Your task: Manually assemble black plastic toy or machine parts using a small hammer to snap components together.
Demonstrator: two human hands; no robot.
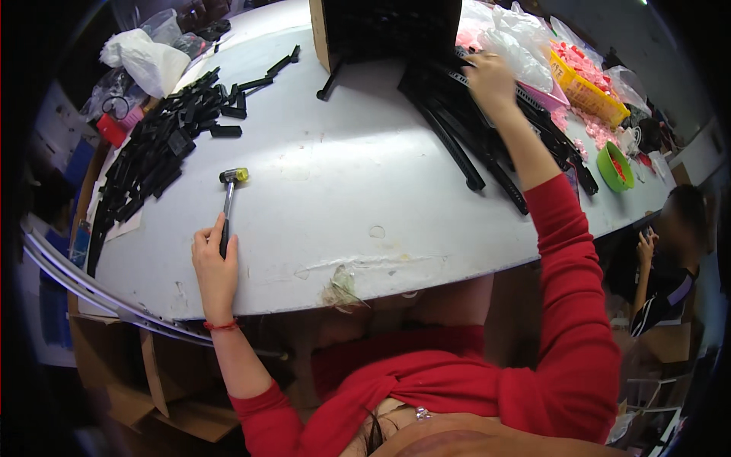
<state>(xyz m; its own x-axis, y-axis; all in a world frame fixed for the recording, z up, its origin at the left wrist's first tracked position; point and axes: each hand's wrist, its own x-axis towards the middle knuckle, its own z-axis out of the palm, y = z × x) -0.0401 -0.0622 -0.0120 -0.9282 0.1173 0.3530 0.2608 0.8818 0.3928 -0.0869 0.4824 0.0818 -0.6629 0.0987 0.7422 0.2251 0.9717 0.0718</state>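
Observation:
My left hand (215, 263) rests on the table with its fingers wrapped round the dark grip of a small mallet (228, 199). The mallet has a metal shaft and a head that is black at one end and yellow at the other; it lies on the white surface. Farther off to the right, my right hand (491, 80) is over a pile of long black plastic strips (449, 137). Its fingers are curled, and what they hold, if anything, is hidden. Some of the strips have rows of slots.
Many short black parts (164, 148) are heaped at the left. A dark box (384, 34) stands at the back. At the right are a yellow basket (588, 87) of pink pieces and a green bowl (614, 167). Another person (670, 259) sits beyond the table's right edge.

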